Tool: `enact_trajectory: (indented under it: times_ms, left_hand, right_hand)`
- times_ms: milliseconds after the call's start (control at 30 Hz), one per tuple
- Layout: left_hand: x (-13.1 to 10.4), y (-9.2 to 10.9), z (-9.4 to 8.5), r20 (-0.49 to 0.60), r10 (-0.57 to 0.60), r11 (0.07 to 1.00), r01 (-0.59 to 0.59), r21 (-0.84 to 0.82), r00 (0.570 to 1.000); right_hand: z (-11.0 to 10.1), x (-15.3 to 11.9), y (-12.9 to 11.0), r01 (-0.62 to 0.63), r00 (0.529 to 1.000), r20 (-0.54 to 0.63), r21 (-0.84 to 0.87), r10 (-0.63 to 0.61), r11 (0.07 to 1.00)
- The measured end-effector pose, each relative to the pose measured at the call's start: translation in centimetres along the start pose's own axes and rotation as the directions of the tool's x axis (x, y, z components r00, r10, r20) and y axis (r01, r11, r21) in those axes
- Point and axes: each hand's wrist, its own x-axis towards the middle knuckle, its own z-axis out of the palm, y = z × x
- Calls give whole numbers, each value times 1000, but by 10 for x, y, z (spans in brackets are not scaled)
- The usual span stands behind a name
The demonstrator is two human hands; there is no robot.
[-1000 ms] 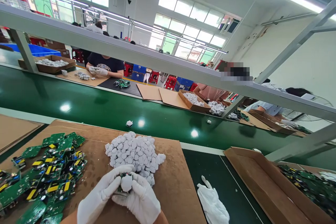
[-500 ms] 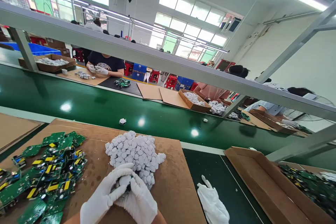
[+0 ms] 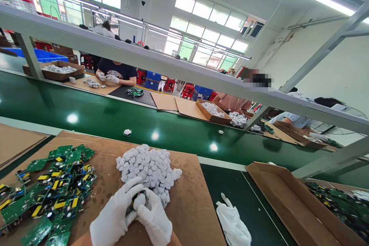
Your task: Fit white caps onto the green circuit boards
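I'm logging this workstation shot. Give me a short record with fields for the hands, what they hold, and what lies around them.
left hand: gloved, gripping the white cap
right hand: gloved, pressing the same cap
left of hands: green boards
ahead: cap pile on cardboard
right: rag, box
beyond: belt

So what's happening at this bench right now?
A person in white gloves holds a small green circuit board with a white round pad against it, pinched between the left hand and the right hand. Both hands hover over a cardboard sheet, just in front of a pile of white pads. A heap of green boards lies to the left. Other workers sit across the green conveyor belt.
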Motion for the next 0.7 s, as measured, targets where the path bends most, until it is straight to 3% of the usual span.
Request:
enact_trajectory:
  times_ms: [167,367,533,700]
  left_hand:
    - [4,9,-6,-8,80,984,-78,160,997]
    - [8,12,-9,16,164,951,-162,265,986]
    - [9,16,-6,11,215,920,-206,333,977]
    - [23,36,-21,82,205,921,-221,322,975]
  right_hand:
    - [7,2,0,16,1000,-25,103,-14,995]
    - [9,1,-9,-80,996,69,306,62,949]
    - [6,0,-4,10,1000,-22,246,-5,969]
    - [-3,4,-7,-5,1000,17,172,2,985]
